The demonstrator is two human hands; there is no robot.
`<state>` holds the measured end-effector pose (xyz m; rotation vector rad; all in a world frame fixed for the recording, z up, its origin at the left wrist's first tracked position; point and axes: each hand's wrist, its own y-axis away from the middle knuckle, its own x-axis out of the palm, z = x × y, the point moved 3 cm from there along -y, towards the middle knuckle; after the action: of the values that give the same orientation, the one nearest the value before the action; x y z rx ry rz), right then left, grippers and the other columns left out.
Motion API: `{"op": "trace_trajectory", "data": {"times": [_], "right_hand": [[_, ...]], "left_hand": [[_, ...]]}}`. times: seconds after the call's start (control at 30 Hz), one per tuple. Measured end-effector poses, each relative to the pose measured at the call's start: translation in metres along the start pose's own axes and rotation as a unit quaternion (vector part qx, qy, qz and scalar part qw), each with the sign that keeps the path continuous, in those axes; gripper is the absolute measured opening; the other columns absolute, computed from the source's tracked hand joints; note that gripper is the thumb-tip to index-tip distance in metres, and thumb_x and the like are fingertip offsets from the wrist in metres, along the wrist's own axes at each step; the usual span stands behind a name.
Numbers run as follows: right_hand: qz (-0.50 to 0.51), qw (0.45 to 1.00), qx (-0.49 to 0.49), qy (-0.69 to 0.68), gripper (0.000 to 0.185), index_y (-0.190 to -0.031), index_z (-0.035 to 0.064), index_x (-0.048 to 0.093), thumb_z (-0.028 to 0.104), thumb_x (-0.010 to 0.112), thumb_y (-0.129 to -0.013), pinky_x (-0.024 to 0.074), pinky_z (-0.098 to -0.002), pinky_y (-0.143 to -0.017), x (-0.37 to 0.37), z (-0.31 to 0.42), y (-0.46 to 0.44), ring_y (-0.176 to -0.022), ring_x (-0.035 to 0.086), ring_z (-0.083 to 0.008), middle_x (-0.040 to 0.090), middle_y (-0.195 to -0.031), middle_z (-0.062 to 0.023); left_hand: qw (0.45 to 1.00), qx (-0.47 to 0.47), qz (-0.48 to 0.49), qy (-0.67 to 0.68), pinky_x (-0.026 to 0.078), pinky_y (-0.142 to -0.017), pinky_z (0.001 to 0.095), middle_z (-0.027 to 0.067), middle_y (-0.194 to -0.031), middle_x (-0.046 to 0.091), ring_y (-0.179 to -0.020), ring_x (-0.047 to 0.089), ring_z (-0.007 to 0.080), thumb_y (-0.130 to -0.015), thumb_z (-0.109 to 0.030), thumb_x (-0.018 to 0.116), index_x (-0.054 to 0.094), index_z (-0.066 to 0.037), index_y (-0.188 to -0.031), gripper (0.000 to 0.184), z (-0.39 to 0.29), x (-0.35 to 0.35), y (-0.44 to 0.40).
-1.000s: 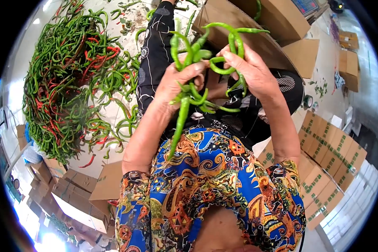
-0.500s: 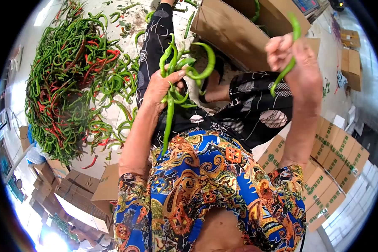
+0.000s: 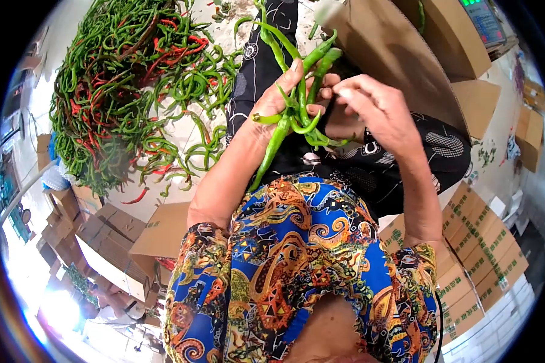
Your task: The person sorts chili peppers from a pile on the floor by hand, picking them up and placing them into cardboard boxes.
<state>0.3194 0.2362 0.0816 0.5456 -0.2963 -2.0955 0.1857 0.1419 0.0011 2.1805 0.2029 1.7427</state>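
Observation:
A bunch of long green peppers sticks out above and below my left hand, whose fingers are wrapped round it. Close to the right side of the bunch is my right hand, with its fingers bent and partly overlapping; I see no pepper clearly between them. The hands are nearly touching, over my lap. To the left on the floor lies a big heap of green and red peppers, with looser ones spread along its right edge.
An open cardboard box stands at the upper right, beside my legs. Flattened printed cartons lie at the lower right. More boxes are at the lower left, near another person. A scale display shows at the top right.
My right hand held a pepper out to the right by the box; it is now back beside my left hand, without that pepper. The view has shifted, so the heap appears further right and higher.

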Motion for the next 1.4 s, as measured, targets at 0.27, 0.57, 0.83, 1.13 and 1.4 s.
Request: {"op": "trace_trajectory", "data": {"times": [0.27,0.57,0.83,1.13,1.4], "right_hand": [[-0.109,0.986,-0.029,-0.126,0.022,-0.106,0.0011,0.059,0.01,0.064,-0.087,0.05,-0.0235,-0.069,0.025,-0.02,-0.015,-0.075,0.06,-0.0085,0.06,-0.086,-0.0036],[-0.165,0.98,-0.003,-0.11,0.037,-0.113,-0.0023,0.051,0.021,0.066,-0.088,0.0498,-0.0282,-0.075,0.033,-0.026,-0.017,-0.084,0.061,-0.0132,0.061,-0.101,-0.0079],[0.013,0.947,0.08,-0.31,0.089,-0.145,-0.0004,0.02,0.035,0.072,-0.081,0.0425,-0.0341,-0.097,0.071,-0.053,0.011,-0.119,0.049,-0.0226,0.045,-0.133,-0.0131],[-0.043,0.88,0.18,-0.438,0.061,-0.131,0.0009,0.035,0.009,0.071,-0.082,0.0516,-0.0277,-0.079,0.102,-0.053,0.026,-0.087,0.061,-0.0139,0.058,-0.106,-0.0101],[-0.076,0.882,0.071,-0.46,0.031,-0.12,-0.0022,0.052,0.011,0.056,-0.092,0.0246,-0.0155,-0.039,0.026,-0.032,0.041,-0.044,0.029,0.0001,0.048,-0.069,0.0013]], "left_hand": [[0.998,-0.033,-0.05,-0.003,0.057,-0.059,0.0262,0.0053,-0.098,0.064,-0.086,0.063,0.0135,-0.088,-0.048,0.06,0.058,-0.007,-0.115,0.049,0.01,-0.005,0.003],[0.997,-0.024,-0.062,0.029,0.053,-0.051,0.0214,0.0054,-0.081,0.065,-0.064,0.062,0.0117,-0.092,-0.036,0.058,0.063,-0.006,-0.1,0.031,0.015,-0.01,0.0],[0.978,0.085,-0.161,0.1,0.053,-0.051,0.029,0.0048,-0.08,0.058,-0.062,0.058,0.0142,-0.09,-0.021,0.063,0.056,-0.005,-0.101,0.021,0.017,-0.041,-0.017],[0.964,0.18,-0.192,0.027,0.052,-0.067,0.0307,0.0063,-0.084,0.06,-0.074,0.058,0.0164,-0.091,-0.018,0.062,0.057,-0.001,-0.105,0.022,-0.003,-0.036,-0.018],[0.979,0.17,-0.107,0.018,0.052,-0.076,0.0361,0.0121,-0.098,0.06,-0.079,0.058,0.0181,-0.094,-0.019,0.056,0.049,-0.003,-0.122,0.033,-0.025,-0.033,-0.034]]}}
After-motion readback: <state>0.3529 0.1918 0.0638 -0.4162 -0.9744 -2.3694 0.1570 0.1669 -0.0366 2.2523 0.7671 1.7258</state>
